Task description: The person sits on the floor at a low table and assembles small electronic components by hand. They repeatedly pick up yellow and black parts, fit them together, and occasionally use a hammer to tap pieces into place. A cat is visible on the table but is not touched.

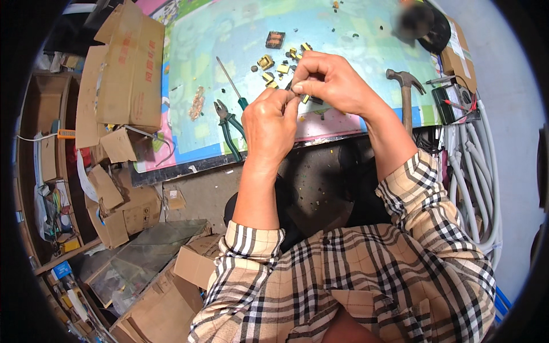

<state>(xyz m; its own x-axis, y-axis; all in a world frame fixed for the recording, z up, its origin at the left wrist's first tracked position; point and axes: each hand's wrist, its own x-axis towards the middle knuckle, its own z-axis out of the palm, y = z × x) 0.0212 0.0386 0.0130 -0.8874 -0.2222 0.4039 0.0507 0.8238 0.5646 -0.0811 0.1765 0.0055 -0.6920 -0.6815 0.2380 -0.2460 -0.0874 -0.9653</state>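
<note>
Over the near edge of the table, my left hand [269, 121] and my right hand [330, 81] meet, with thumbs and fingers pinched together. Something small and dark sits between the fingertips, too hidden to name. Just beyond the hands lie several small yellow-and-black transformer pieces [265, 62] and dark bits. A square black part with a copper-coloured winding [275, 39] rests farther back. Left of my left hand are green-handled pliers [230, 130], jaws pointing away from me, and a screwdriver [231, 81] with a green handle. A small heap of copper wire [197, 103] lies farther left.
A claw hammer [405, 94] lies at the table's right, beside a meter with red leads [445, 104]. An open cardboard box [128, 68] stands on the left. Grey hoses [477, 171] hang at the right. Boxes and a glass panel [150, 256] lie at lower left.
</note>
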